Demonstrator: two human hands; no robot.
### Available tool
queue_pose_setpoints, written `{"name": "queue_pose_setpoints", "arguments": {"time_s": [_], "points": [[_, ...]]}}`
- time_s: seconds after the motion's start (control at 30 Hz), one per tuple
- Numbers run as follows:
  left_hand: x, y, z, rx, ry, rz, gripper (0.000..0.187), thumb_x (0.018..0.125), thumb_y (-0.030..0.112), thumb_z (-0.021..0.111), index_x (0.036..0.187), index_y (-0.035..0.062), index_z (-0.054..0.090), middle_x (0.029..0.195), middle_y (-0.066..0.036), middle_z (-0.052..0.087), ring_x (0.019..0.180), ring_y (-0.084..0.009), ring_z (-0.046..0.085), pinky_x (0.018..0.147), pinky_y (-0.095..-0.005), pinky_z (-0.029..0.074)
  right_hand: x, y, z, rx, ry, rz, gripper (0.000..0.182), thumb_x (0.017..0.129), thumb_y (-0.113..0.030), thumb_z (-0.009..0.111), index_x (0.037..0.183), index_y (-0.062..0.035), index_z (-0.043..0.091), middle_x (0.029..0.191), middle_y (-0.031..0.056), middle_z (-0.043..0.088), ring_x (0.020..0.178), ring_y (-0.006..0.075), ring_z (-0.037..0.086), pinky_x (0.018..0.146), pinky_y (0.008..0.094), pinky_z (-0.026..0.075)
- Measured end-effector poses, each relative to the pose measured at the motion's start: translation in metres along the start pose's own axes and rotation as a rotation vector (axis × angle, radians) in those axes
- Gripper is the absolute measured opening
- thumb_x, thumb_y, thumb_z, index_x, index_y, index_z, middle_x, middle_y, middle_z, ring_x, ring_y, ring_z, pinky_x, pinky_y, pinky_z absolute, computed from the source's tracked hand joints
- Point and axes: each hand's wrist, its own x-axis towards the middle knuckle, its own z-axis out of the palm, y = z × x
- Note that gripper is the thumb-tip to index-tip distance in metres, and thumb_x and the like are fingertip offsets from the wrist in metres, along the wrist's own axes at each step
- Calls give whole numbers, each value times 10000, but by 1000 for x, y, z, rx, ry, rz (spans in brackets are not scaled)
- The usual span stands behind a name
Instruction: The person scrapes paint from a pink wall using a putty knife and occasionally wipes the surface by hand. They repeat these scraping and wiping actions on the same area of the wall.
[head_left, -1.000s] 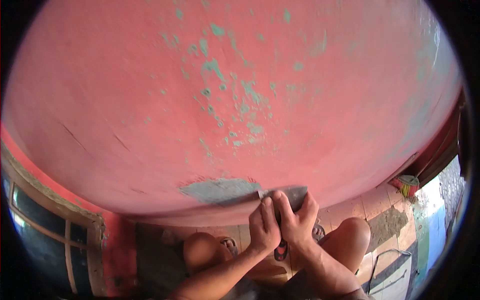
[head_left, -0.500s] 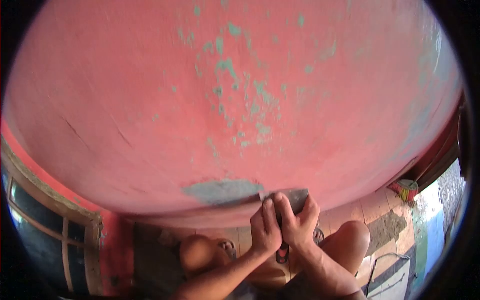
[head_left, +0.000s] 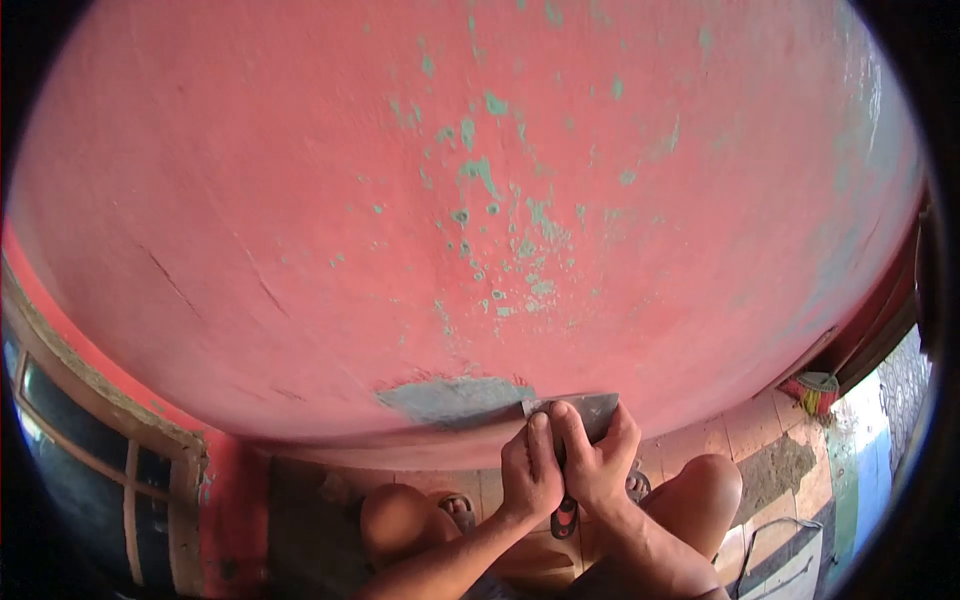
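Note:
Both my hands are wrapped round a wide-bladed scraper (head_left: 601,408), low on the pink wall (head_left: 300,210). My left hand (head_left: 530,472) is closed on its left side, with the thumb pointing up toward the blade. On the other side my right hand (head_left: 602,458) grips it, thumb beside the left one and fingers at the blade's right end. The scraper's black and red handle points down between my wrists. Its blade lies at the wall, just right of a bare grey patch (head_left: 450,400). Green flecks (head_left: 480,175) show through the pink paint higher up.
My bent knees (head_left: 708,500) flank my forearms above a tiled floor (head_left: 715,430). A broom (head_left: 815,388) stands at the right by the wall's end. A framed window (head_left: 85,440) is at lower left, and a pale panel (head_left: 785,565) lies at lower right.
The view has tilted up a little, so the wall's marks sit lower and slightly right. Both hands keep their hold on the scraper and appear slightly lower in view.

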Motion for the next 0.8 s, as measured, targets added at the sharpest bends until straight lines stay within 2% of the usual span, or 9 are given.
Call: {"name": "queue_pose_setpoints", "arguments": {"time_s": [0.07,0.13,0.23,0.37,0.47,0.6,0.63,0.7,0.8], "points": [[-2,-3,-3,68,-23,18,404,1080,287,357,876,-4,550,755,-149,580,727,-164,559,630,-358,453,-5,-3,-2,-70,-11,30,202,887,-132,727,917,47,639,786,71,691,701,88,579,635,273,496],[-5,-6,-5,-12,-65,-103,392,1078,275,351,873,2,543,723,-138,561,710,-158,547,610,-356,442,-7,2,-1,-14,-1,46,208,887,-134,728,925,49,637,782,61,684,710,83,571,641,272,495],[-2,-8,-4,69,-44,28,363,1072,233,381,936,-37,581,757,-215,617,707,-287,645,614,-373,474,-7,14,1,8,24,7,215,886,-142,728,912,49,631,772,58,679,704,80,560,633,273,489],[5,8,-9,69,-70,-5,388,1070,251,382,914,-46,577,743,-239,612,735,-317,678,604,-381,475,-3,-2,0,-47,-2,42,210,884,-141,727,900,45,632,776,62,680,707,82,566,635,276,489],[-3,-14,-3,126,-49,16,399,1070,258,381,904,-45,579,740,-243,613,722,-316,672,601,-388,473,-7,23,-2,-11,22,-12,211,888,-144,724,898,45,631,766,58,675,706,79,561,628,272,485],[1,-4,-2,18,-38,1,390,1067,253,383,915,-48,579,783,-261,622,734,-377,662,612,-401,480,-4,12,1,69,33,-15,200,894,-136,722,909,43,634,783,41,676,712,82,571,641,268,493],[1,-7,-2,65,-39,54,391,1068,253,381,918,-48,580,792,-254,629,750,-368,667,620,-393,485,-6,14,0,33,31,9,197,894,-134,722,915,42,636,792,40,679,716,83,575,645,269,496],[-4,-8,-5,114,-83,-22,388,1071,256,384,931,-47,582,786,-247,630,753,-336,672,624,-387,484,-7,11,-4,-37,13,42,191,894,-129,723,927,39,640,810,39,685,723,84,582,655,269,502],[-2,-7,-4,89,-79,-17,387,1072,256,387,931,-47,581,769,-234,624,723,-319,657,618,-385,478,-8,18,1,71,64,22,194,890,-140,722,903,36,640,789,23,668,705,75,560,632,261,484]]}}
